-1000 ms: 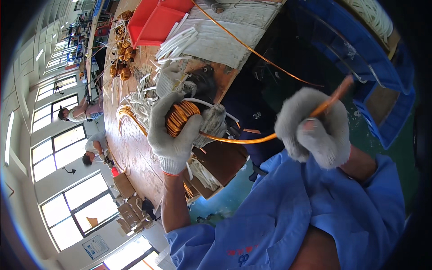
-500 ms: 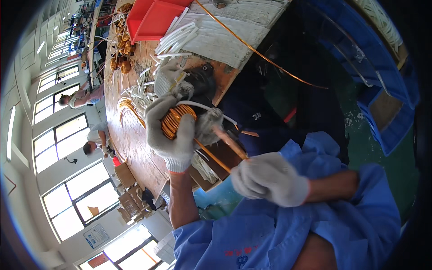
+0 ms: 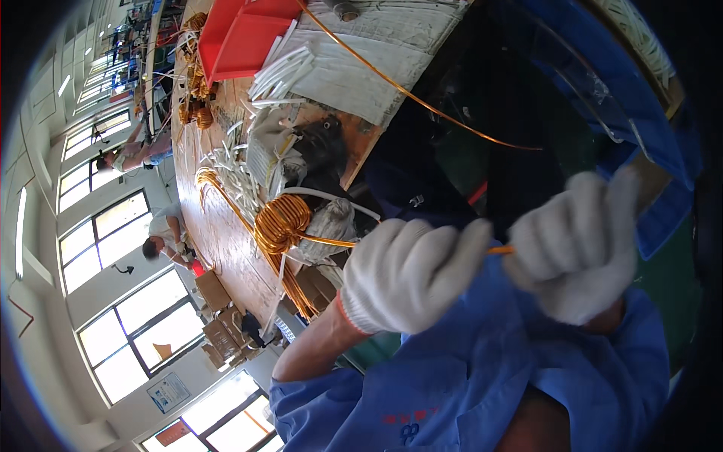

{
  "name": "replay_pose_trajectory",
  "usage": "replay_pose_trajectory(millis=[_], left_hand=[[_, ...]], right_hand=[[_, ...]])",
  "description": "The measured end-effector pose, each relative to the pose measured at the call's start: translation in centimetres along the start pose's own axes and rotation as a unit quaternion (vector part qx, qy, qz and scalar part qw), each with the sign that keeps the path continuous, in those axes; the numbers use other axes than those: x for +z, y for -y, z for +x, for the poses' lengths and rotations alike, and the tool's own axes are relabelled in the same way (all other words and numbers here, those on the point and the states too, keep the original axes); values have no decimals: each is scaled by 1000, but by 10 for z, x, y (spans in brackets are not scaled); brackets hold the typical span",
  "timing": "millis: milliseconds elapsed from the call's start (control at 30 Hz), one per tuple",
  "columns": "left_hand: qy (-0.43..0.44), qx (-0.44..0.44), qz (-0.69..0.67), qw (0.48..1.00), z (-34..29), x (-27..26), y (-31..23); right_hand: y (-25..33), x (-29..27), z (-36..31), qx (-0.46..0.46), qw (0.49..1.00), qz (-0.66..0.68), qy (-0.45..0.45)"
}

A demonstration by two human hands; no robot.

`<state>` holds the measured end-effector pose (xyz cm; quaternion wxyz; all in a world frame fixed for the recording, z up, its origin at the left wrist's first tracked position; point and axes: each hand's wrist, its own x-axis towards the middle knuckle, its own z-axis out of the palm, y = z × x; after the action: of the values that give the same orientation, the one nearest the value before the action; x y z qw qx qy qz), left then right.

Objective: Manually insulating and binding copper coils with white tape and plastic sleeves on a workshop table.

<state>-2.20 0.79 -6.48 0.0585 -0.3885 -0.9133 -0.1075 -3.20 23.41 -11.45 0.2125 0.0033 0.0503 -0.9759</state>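
Observation:
A toroidal coil of copper-coloured wire [image 3: 282, 224] sits at the bench edge, against a fixture wrapped in whitish cloth [image 3: 331, 223]. One wire end [image 3: 327, 241] leaves the coil toward the right and passes into my left hand [image 3: 413, 277], gloved in white knit and closed around it. A short stretch of that wire shows again between my hands. My right hand [image 3: 576, 252], also gloved, is closed on the wire farther out, slightly blurred. The wire's tip is hidden in the right glove. A bundle of straight copper wires [image 3: 297, 290] lies just below the coil.
White sleeving pieces [image 3: 282, 75] are heaped on the workbench beside a red bin [image 3: 245, 38]. A long loose copper wire [image 3: 410, 94] arcs off the bench edge. More wound coils [image 3: 199, 113] lie farther along. At right stands a blue crate [image 3: 655, 218]; two people are at the far side.
My left hand has let go of the coil and moved right onto its wire. My right hand has drawn right and up along the wire. The brownish rod near it is out of sight.

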Motion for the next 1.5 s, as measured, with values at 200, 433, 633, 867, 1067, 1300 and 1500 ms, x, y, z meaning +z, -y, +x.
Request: replay_pose_trajectory(millis=[200, 433, 633, 867, 1067, 1300, 1500], left_hand=[[141, -51, -59, 987, 51, -1, 1], [257, -87, -147, 951, 71, -15, 10], [113, -55, -183, 975, 63, -11, 1], [129, -81, -191, 970, 56, -9, -4], [105, -54, -190, 975, 54, -15, -7], [127, -108, -199, 966, 58, -15, -10], [120, -133, -215, 960, 55, -24, -19]], right_hand=[[61, -30, -15, -267, 697, -660, 82], [54, -35, 7, -244, 361, -870, 231], [105, -49, -8, -238, 354, -876, 223], [265, -152, 67, -185, 102, -969, -125], [327, -171, 136, -79, 53, -993, -73], [311, -163, 102, -156, 35, -987, -6], [328, -181, 127, -63, 7, -997, -45]])
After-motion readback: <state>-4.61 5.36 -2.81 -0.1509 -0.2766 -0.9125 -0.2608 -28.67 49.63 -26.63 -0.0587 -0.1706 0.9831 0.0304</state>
